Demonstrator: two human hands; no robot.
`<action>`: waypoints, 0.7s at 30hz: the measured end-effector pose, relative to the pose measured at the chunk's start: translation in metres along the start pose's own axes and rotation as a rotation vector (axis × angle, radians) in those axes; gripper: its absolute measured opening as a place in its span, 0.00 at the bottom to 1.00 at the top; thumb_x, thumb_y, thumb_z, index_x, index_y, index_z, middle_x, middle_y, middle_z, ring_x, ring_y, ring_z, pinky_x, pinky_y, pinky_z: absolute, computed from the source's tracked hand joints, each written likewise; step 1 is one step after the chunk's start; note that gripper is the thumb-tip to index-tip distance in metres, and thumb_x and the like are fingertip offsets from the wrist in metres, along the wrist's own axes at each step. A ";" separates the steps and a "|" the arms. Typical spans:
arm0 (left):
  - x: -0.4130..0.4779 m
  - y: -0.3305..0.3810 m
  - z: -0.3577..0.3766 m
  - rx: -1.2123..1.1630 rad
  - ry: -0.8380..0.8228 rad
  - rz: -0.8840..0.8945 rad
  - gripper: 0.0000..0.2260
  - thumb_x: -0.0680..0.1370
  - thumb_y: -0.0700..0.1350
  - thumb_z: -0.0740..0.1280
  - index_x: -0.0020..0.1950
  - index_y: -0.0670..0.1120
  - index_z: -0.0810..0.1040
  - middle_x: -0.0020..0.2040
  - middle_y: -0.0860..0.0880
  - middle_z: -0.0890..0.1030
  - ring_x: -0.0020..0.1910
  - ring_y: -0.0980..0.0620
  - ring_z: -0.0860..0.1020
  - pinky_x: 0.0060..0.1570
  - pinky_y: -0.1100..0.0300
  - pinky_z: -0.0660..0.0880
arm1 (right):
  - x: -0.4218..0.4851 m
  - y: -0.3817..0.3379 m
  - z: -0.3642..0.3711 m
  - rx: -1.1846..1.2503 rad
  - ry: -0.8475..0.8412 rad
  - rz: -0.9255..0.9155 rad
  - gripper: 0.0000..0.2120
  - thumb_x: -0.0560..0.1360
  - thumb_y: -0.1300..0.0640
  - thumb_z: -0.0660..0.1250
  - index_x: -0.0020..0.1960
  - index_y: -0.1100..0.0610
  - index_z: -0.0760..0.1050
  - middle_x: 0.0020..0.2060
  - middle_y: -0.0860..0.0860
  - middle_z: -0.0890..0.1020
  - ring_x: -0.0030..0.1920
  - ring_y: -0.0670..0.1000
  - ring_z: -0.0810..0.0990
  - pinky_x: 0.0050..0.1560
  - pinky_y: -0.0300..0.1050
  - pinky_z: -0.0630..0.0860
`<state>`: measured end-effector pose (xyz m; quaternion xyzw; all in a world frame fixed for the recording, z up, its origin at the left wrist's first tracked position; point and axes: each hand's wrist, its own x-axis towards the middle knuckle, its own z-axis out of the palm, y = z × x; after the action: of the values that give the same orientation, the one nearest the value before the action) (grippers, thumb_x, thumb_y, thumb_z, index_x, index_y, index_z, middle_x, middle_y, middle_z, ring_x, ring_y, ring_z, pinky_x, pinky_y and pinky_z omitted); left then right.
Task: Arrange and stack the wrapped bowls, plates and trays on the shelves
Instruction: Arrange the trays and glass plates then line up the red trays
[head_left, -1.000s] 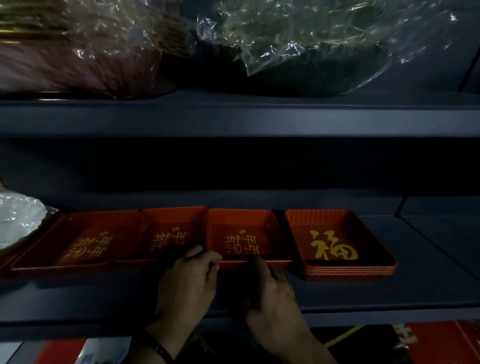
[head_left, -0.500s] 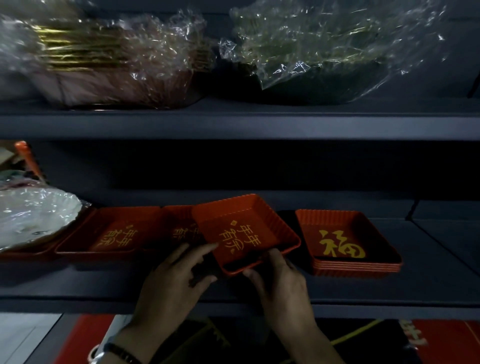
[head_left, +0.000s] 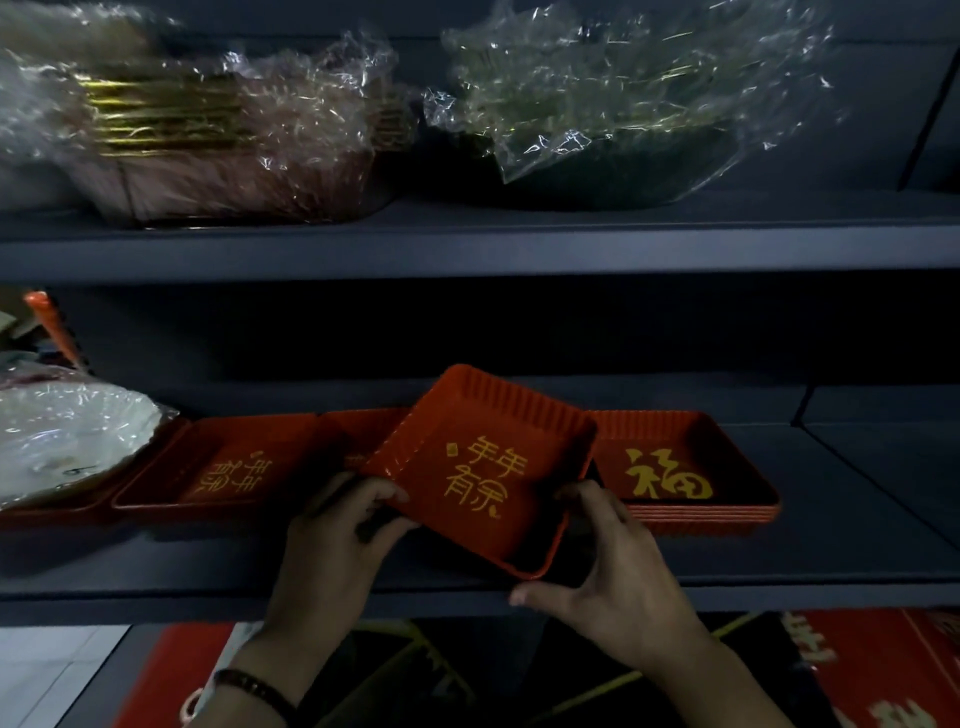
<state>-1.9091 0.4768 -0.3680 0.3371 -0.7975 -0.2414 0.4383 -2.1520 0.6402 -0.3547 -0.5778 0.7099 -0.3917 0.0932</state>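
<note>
- Tray: held above the front of the middle shelf, between a row of trays on its left and a stack of trays on its right.
- Upper shelf: carries two bundles in clear wrap, contents blurred.
- Change: one second ago this tray lay flat as the third in the row. It is now lifted clear, turned and tilted, with one corner pointing toward the person.
- Meaning, as a judgement: the tray has been pulled out of the row for stacking. Its destination is not yet evident.
- Appearance: red, square, shallow, with ribbed walls, a glossy rim and gold characters on the floor. No wrap is visible on it.
- Left hand: fingers curled over the tray's left rim, clamped on it.
- Right hand: fingers hooked on the right rim, thumb spread below the near corner.
</note>
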 end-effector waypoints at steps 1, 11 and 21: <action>0.000 0.005 0.006 -0.003 0.029 0.008 0.12 0.71 0.48 0.82 0.49 0.59 0.83 0.54 0.63 0.80 0.54 0.64 0.82 0.52 0.68 0.79 | -0.001 0.001 -0.003 -0.008 0.013 -0.018 0.42 0.60 0.22 0.76 0.68 0.30 0.62 0.67 0.32 0.69 0.67 0.39 0.72 0.65 0.46 0.77; 0.006 0.064 0.083 -0.047 0.080 0.101 0.08 0.77 0.54 0.75 0.55 0.56 0.85 0.50 0.61 0.79 0.48 0.62 0.81 0.46 0.66 0.79 | -0.003 0.033 -0.049 0.001 0.500 -0.025 0.12 0.77 0.46 0.74 0.60 0.45 0.80 0.55 0.39 0.82 0.55 0.40 0.81 0.52 0.44 0.83; 0.028 0.111 0.178 -0.093 -0.053 0.157 0.11 0.82 0.49 0.73 0.64 0.57 0.86 0.53 0.56 0.83 0.50 0.60 0.82 0.49 0.69 0.79 | -0.012 0.109 -0.097 -0.109 0.676 0.201 0.18 0.77 0.41 0.72 0.66 0.41 0.76 0.53 0.43 0.84 0.50 0.53 0.84 0.49 0.58 0.84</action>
<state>-2.1090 0.5446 -0.3664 0.2463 -0.8207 -0.2518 0.4499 -2.2867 0.6973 -0.3650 -0.3471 0.7737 -0.5112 -0.1396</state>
